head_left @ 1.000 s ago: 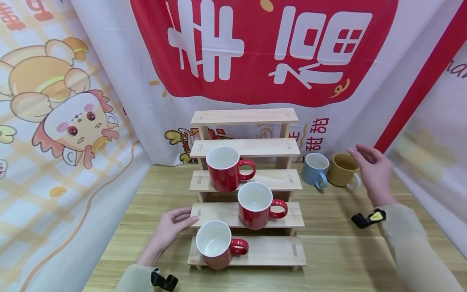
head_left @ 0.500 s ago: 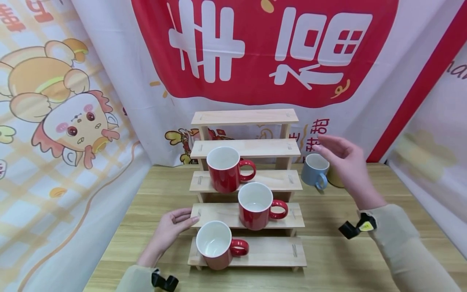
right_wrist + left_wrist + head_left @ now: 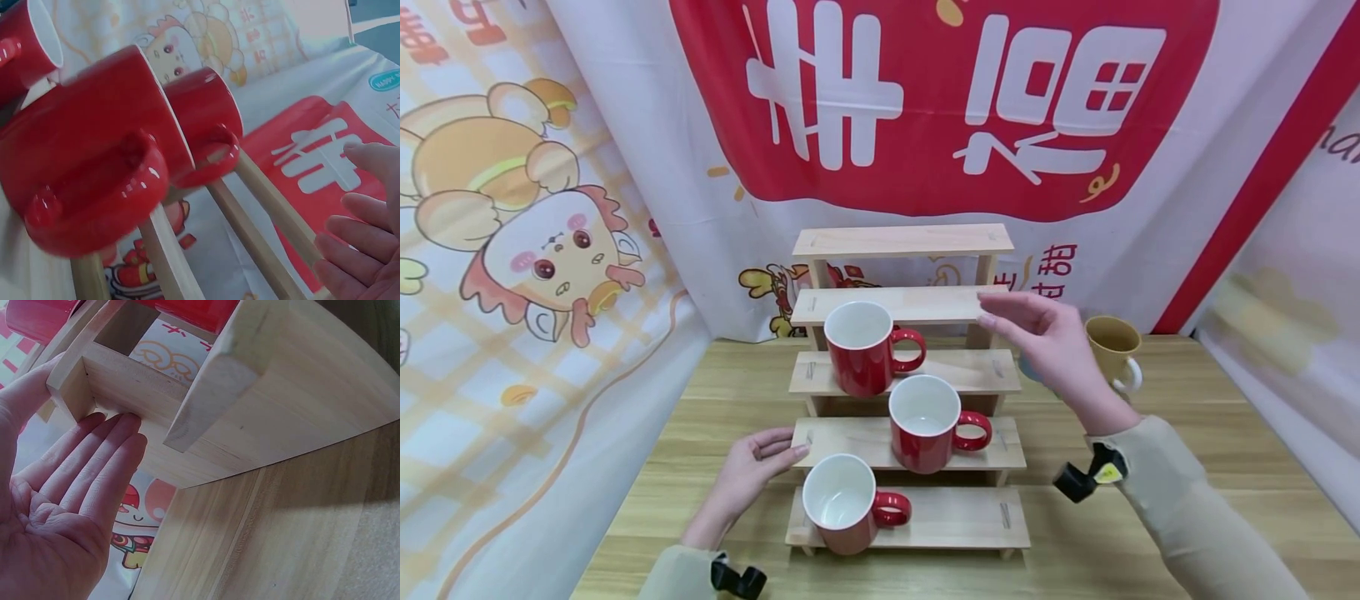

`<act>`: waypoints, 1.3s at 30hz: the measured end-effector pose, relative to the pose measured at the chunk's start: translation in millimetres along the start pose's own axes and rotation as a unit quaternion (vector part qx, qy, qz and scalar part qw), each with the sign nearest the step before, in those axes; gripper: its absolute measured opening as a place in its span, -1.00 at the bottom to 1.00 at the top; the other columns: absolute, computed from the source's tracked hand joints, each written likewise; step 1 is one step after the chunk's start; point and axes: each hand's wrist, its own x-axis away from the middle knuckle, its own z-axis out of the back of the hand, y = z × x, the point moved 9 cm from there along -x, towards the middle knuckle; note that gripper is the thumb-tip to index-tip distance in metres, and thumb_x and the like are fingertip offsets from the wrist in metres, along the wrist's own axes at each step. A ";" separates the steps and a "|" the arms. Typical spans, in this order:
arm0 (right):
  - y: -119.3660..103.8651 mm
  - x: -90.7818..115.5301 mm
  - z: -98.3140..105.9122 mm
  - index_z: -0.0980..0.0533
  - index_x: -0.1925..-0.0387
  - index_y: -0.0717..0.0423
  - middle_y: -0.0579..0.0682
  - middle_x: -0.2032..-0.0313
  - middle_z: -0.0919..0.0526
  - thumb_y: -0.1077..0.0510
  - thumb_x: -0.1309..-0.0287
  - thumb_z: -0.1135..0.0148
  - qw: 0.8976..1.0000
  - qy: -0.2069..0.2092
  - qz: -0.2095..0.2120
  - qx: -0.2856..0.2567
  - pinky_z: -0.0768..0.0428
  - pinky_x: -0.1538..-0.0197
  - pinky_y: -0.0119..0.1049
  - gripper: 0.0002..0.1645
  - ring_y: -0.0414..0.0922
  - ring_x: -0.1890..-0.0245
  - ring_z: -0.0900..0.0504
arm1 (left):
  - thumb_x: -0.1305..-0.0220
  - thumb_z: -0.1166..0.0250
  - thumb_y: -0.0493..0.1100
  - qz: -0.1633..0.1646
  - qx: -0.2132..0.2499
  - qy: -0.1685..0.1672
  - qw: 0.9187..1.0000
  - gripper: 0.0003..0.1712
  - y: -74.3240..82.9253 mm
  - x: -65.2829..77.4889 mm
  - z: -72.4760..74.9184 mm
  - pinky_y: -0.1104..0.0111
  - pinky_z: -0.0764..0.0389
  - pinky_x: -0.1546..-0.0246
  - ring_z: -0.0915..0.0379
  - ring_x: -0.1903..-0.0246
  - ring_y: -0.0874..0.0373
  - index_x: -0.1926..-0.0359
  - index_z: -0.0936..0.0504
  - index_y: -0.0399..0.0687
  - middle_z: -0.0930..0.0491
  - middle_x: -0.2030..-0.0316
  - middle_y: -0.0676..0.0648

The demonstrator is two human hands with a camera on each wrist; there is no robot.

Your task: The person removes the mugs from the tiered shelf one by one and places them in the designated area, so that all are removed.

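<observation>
Currently the right hand hangs in the air just right of the stepped wooden rack, level with its second shelf from the top, fingers straight and loosely spread, gripping nothing; the right wrist view shows the fingertips extended and apart from the mugs. Nearest to that hand: the rack's right edge and, just behind it on the table, a yellow mug standing upright right of the rack, handle toward the camera. A sliver of blue shows behind the hand, too hidden to tell what it is. The left hand lies flat at the rack's left end, fingers straight, their tips touching the end of the second shelf from the bottom; the left wrist view shows the fingers laid against the rack's wooden side, holding nothing. Three red mugs stand upright on the rack, white inside, handles pointing right: the top red mug on the middle shelf, left of center; the middle red mug one shelf down, near center; the bottom red mug on the lowest shelf, at its left end. The rack's top two shelves hold no mugs. Behind the rack hangs a red-and-white banner.
</observation>
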 end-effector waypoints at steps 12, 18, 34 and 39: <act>7.0 -11.4 -61.8 -0.68 -0.11 0.02 -0.07 0.01 -0.74 -0.13 -0.21 -0.47 0.994 -0.108 -0.023 0.004 -0.67 -0.07 -0.19 -0.49 -0.13 0.01 -0.71 | -0.23 -0.51 -0.11 -0.012 -0.006 -0.004 1.000 -0.38 3.4 1.3 0.4 0.32 -0.67 0.01 -0.63 -0.02 -0.05 -0.20 -0.56 -0.40 -0.65 -0.05 -0.31; 13.3 -16.6 -83.6 -0.69 -0.09 0.02 -0.06 0.06 -0.76 -0.07 -0.26 -0.43 0.989 -0.140 -0.036 -0.005 -0.68 -0.06 -0.16 -0.57 -0.10 0.04 -0.72 | -0.23 -0.51 -0.12 -0.006 0.001 -0.003 1.000 -0.38 2.7 2.4 0.1 0.34 -0.66 0.02 -0.64 -0.01 -0.04 -0.19 -0.56 -0.40 -0.66 -0.05 -0.31; 24.5 -19.4 -102.1 -0.69 -0.08 0.06 0.06 0.06 -0.76 -0.03 -0.29 -0.41 0.982 -0.143 -0.097 -0.082 -0.73 0.07 -0.11 -0.60 -0.01 0.03 -0.73 | -0.22 -0.51 -0.14 -0.004 0.007 0.000 1.000 -0.41 1.0 2.2 -0.7 0.35 -0.67 0.05 -0.66 0.03 -0.01 -0.17 -0.59 -0.39 -0.68 -0.01 -0.29; 24.0 -19.4 -104.3 -0.68 -0.08 0.08 0.02 0.06 -0.76 0.01 -0.33 -0.38 0.980 -0.144 -0.097 -0.093 -0.73 0.06 -0.11 -0.63 0.03 -0.01 -0.71 | -0.21 -0.52 -0.14 -0.002 0.012 0.000 1.000 -0.42 0.6 2.2 -1.5 0.33 -0.68 0.05 -0.66 0.04 -0.02 -0.16 -0.60 -0.38 -0.69 0.01 -0.27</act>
